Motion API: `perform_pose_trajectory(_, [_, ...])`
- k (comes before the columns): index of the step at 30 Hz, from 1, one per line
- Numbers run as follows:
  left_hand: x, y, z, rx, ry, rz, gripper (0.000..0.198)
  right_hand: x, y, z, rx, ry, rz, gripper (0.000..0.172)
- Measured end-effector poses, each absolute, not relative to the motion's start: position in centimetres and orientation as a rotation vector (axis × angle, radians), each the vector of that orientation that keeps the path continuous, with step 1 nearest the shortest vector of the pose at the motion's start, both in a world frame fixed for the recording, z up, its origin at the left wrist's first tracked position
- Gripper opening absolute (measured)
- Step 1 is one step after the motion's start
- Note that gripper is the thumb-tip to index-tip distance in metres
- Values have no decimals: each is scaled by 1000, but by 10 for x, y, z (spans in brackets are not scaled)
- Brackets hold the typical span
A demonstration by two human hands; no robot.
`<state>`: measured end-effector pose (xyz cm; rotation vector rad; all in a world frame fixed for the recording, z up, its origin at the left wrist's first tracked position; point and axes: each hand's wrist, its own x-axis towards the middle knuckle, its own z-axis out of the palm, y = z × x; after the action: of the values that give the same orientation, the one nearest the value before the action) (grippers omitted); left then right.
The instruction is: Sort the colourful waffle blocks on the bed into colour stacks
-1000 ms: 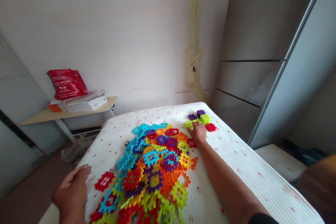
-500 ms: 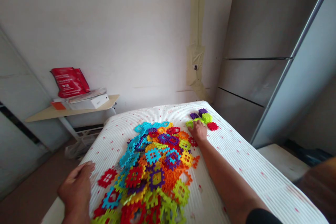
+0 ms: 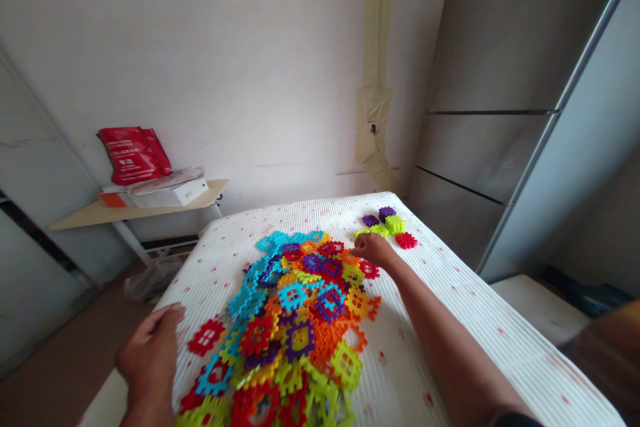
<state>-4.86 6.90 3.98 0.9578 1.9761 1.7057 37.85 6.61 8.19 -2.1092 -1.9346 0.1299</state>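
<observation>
A heap of colourful plastic interlocking tiles (image 3: 300, 340), notched at the edges and many with window-like cut-outs, covers the middle of the table. My right hand (image 3: 374, 248) is over the heap's far right side, its curled fingertips at an orange tile (image 3: 350, 257); whether they pinch it is hidden. Just beyond that hand lie small groups of tiles: purple (image 3: 387, 213), green (image 3: 395, 224) and a red one (image 3: 407, 240). My left hand (image 3: 153, 350) rests by the table's left edge, fingers curled together with nothing visible in them. Nearest to it is a red window tile (image 3: 206, 337).
A white ribbed cloth with red dots (image 3: 450, 320) covers the table. At the left, a small side shelf (image 3: 80, 213) bears a red package (image 3: 133, 155) and a white box (image 3: 173, 193). A tall grey refrigerator (image 3: 480, 147) stands to the right.
My right hand has drawn back from the green tiles at the far right, moving slightly left and nearer to the heap. My left hand has barely moved.
</observation>
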Motion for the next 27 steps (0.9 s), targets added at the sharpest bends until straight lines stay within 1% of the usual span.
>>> perform_pose_trajectory(2, [-47,68,44,1053,2027,1650,35,370,60,94,-2217,-2068,245,30])
perform_pose_trajectory(5, [-44,66,51,1224,2109,1527,33,353,54,101,-2342,-2134,237,43])
perform_pose_trajectory(7, [-41,65,53,1334,2112,1474,35,344,52,99,-2372,-2164,231,49])
perform_pose_trajectory(13, [-22,61,55,1729,1941,1412,32,336,53,90,-2354,-2219,175,47])
perform_pose_trajectory(15, [-14,59,57,1828,1868,1371,30,337,53,92,-2332,-2191,177,43])
perform_pose_trajectory(19, [1,53,62,1985,1696,1328,29,340,53,104,-2216,-2108,161,24])
perform_pose_trajectory(23, [14,47,67,2054,1544,1305,28,337,51,113,-1883,-1970,249,14])
perform_pose_trajectory(25, [20,43,68,2026,1486,1266,28,328,50,114,-1697,-1885,318,7])
perform_pose_trajectory(27, [25,39,70,1961,1426,1231,28,315,47,112,-1542,-1822,364,4])
